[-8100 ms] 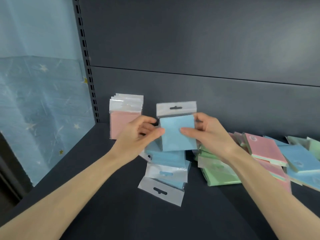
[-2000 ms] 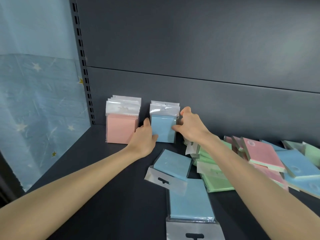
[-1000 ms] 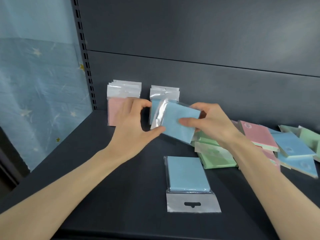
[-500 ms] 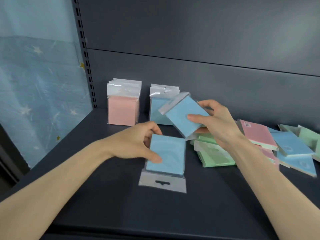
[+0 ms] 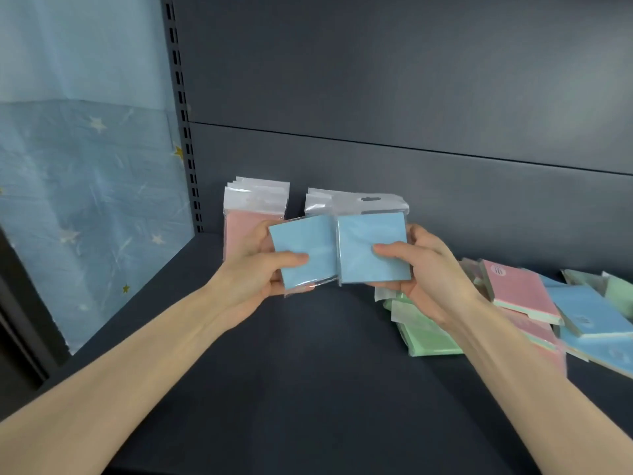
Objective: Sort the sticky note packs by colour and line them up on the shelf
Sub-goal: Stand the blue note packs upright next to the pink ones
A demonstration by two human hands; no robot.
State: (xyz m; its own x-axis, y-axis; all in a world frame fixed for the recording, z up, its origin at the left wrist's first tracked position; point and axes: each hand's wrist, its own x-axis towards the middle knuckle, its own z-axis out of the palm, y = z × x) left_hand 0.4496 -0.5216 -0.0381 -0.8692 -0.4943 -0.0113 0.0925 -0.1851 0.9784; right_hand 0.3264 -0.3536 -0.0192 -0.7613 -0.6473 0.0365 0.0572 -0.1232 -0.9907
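Note:
My left hand [image 5: 255, 272] grips one blue sticky note pack [image 5: 301, 250], and my right hand [image 5: 424, 272] grips a second blue pack [image 5: 371, 246] with its clear hang tab upward. Both packs are held side by side, edges touching, above the dark shelf [image 5: 308, 371]. Behind them, standing against the back panel, are the pink row [image 5: 253, 207] at left and the blue row [image 5: 318, 200] just right of it, mostly hidden by the held packs.
A loose heap lies at the right: green packs [image 5: 424, 334], pink packs [image 5: 517, 289] and blue packs [image 5: 589, 313]. A slotted shelf upright [image 5: 181, 132] and a starred blue curtain [image 5: 85, 200] bound the left side.
My left hand has lifted the blue pack off the shelf. Both hands have brought their blue packs together in front of the blue row.

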